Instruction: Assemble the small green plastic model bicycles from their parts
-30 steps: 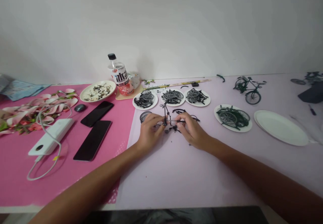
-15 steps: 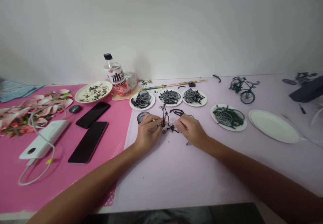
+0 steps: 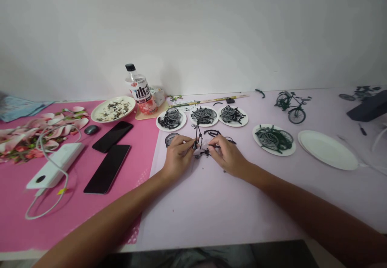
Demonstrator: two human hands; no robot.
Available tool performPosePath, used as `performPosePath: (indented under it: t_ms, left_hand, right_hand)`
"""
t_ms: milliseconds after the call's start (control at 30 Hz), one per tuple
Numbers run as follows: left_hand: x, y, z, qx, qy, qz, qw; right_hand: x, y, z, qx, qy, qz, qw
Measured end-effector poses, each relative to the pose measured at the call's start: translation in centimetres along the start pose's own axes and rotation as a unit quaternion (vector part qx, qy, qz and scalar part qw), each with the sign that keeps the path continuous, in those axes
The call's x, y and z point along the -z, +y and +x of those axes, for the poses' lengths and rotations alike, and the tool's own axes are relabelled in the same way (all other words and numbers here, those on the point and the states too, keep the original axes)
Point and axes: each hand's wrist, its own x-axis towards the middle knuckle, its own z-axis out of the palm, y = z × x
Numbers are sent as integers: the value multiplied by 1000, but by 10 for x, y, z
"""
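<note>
My left hand (image 3: pixel 178 159) pinches a small black bicycle frame (image 3: pixel 198 136) upright above the lilac table mat. Between the thumb and fingers of my right hand (image 3: pixel 228 155) is a thin screwdriver (image 3: pixel 208 144), its metal shaft pointing left and reaching the frame. Small black parts (image 3: pixel 206 152) lie just below the frame on the mat. A loose black wheel (image 3: pixel 171 139) is partly behind my left hand, and more black parts (image 3: pixel 212 132) lie behind my right hand.
Three plates of black bicycle parts (image 3: pixel 203 115) stand behind my hands. To the right are a plate of green parts (image 3: pixel 273 139), empty plates (image 3: pixel 328 150) and a bicycle model (image 3: pixel 292 104). Phones (image 3: pixel 107 169), a power bank (image 3: pixel 56 166) and a bottle (image 3: pixel 142 94) are on the left.
The fingers of my right hand have shifted slightly on the screwdriver, and its dark handle now shows. My left hand still holds the frame. The view has moved a little.
</note>
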Motion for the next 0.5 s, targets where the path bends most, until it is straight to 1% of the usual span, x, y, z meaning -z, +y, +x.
performPosePath:
  t_ms: [100, 200, 333, 500]
  left_hand:
    - [-1, 0, -1, -3, 3, 1, 1000]
    - [-2, 1, -1, -9, -2, 4, 1000]
    - [-1, 3, -1, -24, -5, 0, 1000]
    - [0, 2, -2, -15, -10, -1, 1000]
  right_hand:
    - [-1, 3, 1, 20, 10, -15, 1000]
    - [0, 3, 1, 22, 7, -31, 999]
    - [2, -2, 0, -4, -1, -6, 1000]
    - [2, -3, -3, -30, -6, 27, 999]
